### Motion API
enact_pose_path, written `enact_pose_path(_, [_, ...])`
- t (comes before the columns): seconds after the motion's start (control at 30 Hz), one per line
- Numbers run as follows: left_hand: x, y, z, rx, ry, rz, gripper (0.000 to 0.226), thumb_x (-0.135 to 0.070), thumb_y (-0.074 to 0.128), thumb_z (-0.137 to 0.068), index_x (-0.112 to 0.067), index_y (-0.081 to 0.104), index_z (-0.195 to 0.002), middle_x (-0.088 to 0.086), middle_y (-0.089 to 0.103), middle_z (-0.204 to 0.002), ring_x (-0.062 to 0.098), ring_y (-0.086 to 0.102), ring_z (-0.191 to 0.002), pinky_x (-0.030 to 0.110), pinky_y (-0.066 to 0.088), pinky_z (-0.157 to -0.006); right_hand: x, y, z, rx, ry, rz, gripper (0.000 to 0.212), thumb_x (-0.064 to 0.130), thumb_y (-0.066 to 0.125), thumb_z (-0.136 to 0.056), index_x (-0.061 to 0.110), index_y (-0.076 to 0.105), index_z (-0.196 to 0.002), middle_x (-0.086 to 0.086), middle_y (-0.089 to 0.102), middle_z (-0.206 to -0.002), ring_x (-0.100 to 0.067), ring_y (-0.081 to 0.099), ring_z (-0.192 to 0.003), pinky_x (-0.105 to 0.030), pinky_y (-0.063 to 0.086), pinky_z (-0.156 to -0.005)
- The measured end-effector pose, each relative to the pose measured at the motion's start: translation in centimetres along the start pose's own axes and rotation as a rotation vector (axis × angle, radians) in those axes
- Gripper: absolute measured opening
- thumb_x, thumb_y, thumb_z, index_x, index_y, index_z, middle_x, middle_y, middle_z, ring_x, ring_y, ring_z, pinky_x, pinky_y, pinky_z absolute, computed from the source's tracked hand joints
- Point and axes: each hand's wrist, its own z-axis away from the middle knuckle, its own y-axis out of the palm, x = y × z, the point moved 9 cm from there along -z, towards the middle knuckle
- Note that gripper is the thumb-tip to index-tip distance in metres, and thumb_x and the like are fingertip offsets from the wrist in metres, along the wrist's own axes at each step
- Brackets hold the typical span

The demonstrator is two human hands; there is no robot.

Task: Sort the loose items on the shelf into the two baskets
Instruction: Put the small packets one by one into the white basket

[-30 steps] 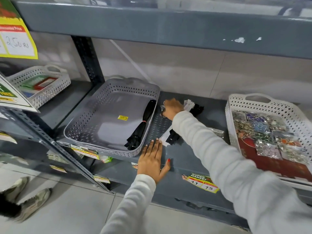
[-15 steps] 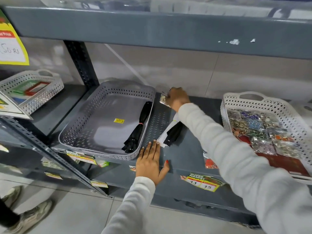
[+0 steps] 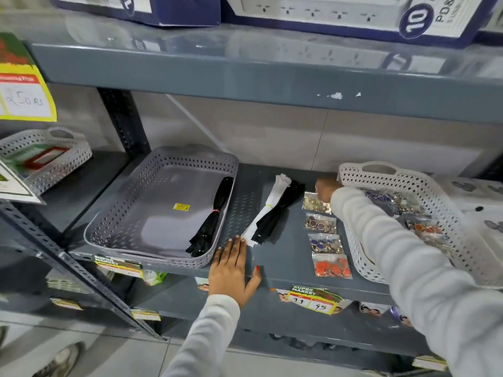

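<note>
A grey basket (image 3: 152, 183) on the left holds one black zipper bundle (image 3: 211, 216). Between the baskets lie a white zipper bundle (image 3: 268, 205) and a black zipper bundle (image 3: 280, 210), side by side on the shelf. To their right is a column of button packets: gold (image 3: 314, 204), purple (image 3: 320, 223), blue (image 3: 325, 243) and orange (image 3: 331, 266). The white basket (image 3: 362, 240) on the right holds several button packets. My left hand (image 3: 231, 270) rests flat on the shelf's front edge. My right hand (image 3: 325, 186) is closed on the gold packet's top corner, beside the white basket's back left corner.
Another white basket (image 3: 46, 156) stands on the neighbouring shelf to the left, past a perforated upright post (image 3: 122, 123). The upper shelf (image 3: 245, 74) overhangs and carries blue-and-white boxes. Price tags hang along the front lip. A shoe shows on the floor at bottom left.
My right hand has moved right, from beside the grey basket to the white basket's corner, with a packet. The arm no longer hides the packet column. My left hand has stayed put.
</note>
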Motion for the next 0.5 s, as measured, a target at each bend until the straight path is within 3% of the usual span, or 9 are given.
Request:
enact_pose_path(0.13, [-0.1,-0.1,0.1,0.036,-0.003,-0.009,0.069,-0.052,0.037,-0.076,-0.007,0.063,-0.121,0.008,0.066,-0.123,0.023,0.064,-0.112,0.033,0.028,-0.100,-0.3,0.9,0.2,-0.019,0.017,0.001,0.029,-0.001,0.038,-0.094,-0.005,0.060,-0.114,-0.022,0.062,-0.124,-0.034,0.062,-0.111,-0.038,0.048,-0.093])
enact_pose_path(0.23, [-0.1,-0.1,0.1,0.037,-0.006,-0.019,0.069,-0.053,0.036,-0.077,-0.008,0.064,-0.121,0.007,0.066,-0.123,0.021,0.064,-0.112,0.033,0.028,-0.101,1.0,0.1,0.4,-0.133,-0.047,-0.057,0.026,-0.003,0.046,-0.091,-0.003,0.060,-0.113,-0.024,0.064,-0.121,-0.037,0.063,-0.110,-0.039,0.052,-0.092])
enact_pose_path(0.33, [-0.1,-0.1,0.0,0.033,-0.012,-0.018,0.069,-0.053,0.035,-0.077,-0.009,0.064,-0.120,0.006,0.067,-0.122,0.020,0.065,-0.111,0.035,0.044,-0.100,2.8,0.1,1.0,-0.128,-0.053,-0.278,0.023,0.022,0.061,-0.089,0.001,0.064,-0.097,-0.023,0.068,-0.110,-0.036,0.068,-0.098,-0.039,0.055,-0.087])
enact_pose_path(0.43, [-0.1,-0.1,0.1,0.035,-0.017,-0.014,0.068,-0.053,0.035,-0.076,-0.009,0.064,-0.121,0.006,0.067,-0.123,0.020,0.065,-0.111,0.036,0.038,-0.102,4.8,2.3,1.8,0.055,0.013,-0.563,0.042,0.045,0.069,-0.078,0.010,0.051,-0.066,-0.015,0.067,-0.074,-0.031,0.068,-0.063,-0.037,0.062,-0.067])
enact_pose_path(0.5, [-0.1,-0.1,0.1,0.035,-0.015,-0.011,0.068,-0.052,0.036,-0.077,-0.008,0.063,-0.121,0.008,0.067,-0.122,0.022,0.065,-0.111,0.033,0.030,-0.100,6.0,3.3,2.4,0.105,0.022,-0.623,0.043,0.044,0.075,-0.074,0.010,0.050,-0.069,-0.010,0.059,-0.067,-0.027,0.061,-0.052,-0.030,0.057,-0.047])
